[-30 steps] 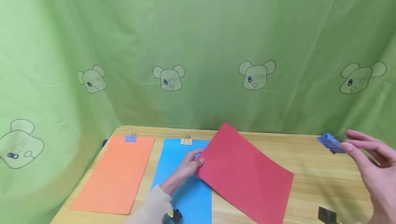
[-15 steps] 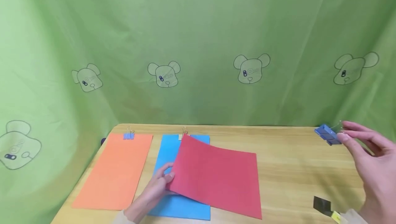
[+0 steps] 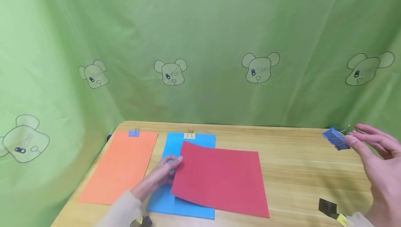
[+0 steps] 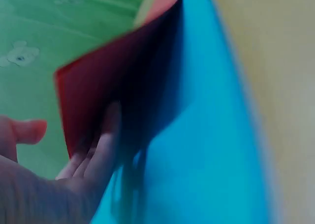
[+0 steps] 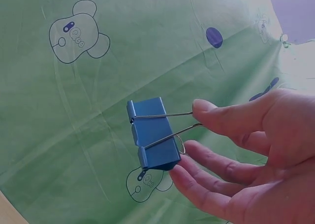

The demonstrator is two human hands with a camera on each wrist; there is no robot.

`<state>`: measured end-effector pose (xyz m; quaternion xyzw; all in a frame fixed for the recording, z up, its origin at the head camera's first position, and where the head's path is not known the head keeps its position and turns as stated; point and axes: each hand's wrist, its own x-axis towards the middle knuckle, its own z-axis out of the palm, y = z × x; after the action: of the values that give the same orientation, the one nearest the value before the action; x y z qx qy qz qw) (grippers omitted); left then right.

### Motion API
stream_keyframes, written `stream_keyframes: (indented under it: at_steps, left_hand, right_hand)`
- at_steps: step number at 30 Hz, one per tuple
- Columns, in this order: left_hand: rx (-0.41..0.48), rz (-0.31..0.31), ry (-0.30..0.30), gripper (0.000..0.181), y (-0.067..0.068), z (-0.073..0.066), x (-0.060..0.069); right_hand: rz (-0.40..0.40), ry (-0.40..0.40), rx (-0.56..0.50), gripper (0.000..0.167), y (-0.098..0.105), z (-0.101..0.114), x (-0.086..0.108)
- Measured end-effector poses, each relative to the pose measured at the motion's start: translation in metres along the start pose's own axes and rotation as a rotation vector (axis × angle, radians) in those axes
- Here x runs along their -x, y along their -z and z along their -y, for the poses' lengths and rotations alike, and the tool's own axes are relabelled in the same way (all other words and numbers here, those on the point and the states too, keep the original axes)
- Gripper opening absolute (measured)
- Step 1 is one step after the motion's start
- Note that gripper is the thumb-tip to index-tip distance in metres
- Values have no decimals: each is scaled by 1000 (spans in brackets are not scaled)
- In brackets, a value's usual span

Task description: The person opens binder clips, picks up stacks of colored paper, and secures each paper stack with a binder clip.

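My left hand (image 3: 161, 173) is at the left edge of a sheet of red paper (image 3: 222, 181), which is raised and tilted over a blue sheet (image 3: 180, 208). In the left wrist view, the left fingers (image 4: 101, 152) lie fairly straight against the paper's underside, with the thumb off the sheet. At the right, my right hand (image 3: 380, 166) pinches the wire handles of a blue binder clip (image 3: 336, 139) above the table. The clip's (image 5: 155, 130) body points away from the fingers in the right wrist view.
A blue clip (image 3: 134, 133) sits on the top edge of an orange sheet (image 3: 120, 167) at the left. A cream-coloured binder clip (image 3: 189, 136) is on the blue sheet's top edge. Behind the wooden table (image 3: 294, 171) hangs a green curtain (image 3: 213, 28) with bear-head drawings.
The red paper has swung left and levelled out over the blue sheet. My left hand moved left with it, and its thumb has shifted to the paper's edge. The right hand keeps the clip.
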<state>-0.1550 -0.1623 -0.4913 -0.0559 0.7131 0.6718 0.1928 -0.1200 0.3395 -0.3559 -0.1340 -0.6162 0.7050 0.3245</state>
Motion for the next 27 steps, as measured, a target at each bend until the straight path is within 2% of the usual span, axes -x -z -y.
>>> stream_keyframes:
  at_steps: [2, 6, 10, 14, 17, 21, 25, 27]
  left_hand:
    - [-52, -3, 25, 51, 0, -5, -12]
    - [-105, 64, 55, 57, -3, -10, -31]
    - [-59, 140, 18, 49, -10, -15, -39]
    - [-13, 171, -46, 59, -14, -21, -36]
    - [-48, 145, -131, 60, -17, -32, -29]
    - [-96, 75, -284, 39, -21, -55, -22]
    - [-77, -33, -412, 24, -25, -73, -24]
    - [-90, -94, -482, 21, -26, -77, -28]
  right_hand:
    - [19, -22, -19, 17, 2, -1, 1]
    - [35, -36, -14, 19, 3, -1, 2]
    - [42, -31, 9, 18, 1, 2, 5]
    - [76, -33, 25, 19, -1, 5, 8]
    - [105, -43, 25, 21, 0, 7, 8]
    - [90, -45, 46, 22, 1, 8, 7]
    - [68, -38, 51, 20, 4, 6, 4]
    - [93, -53, -11, 21, 6, 5, 4]
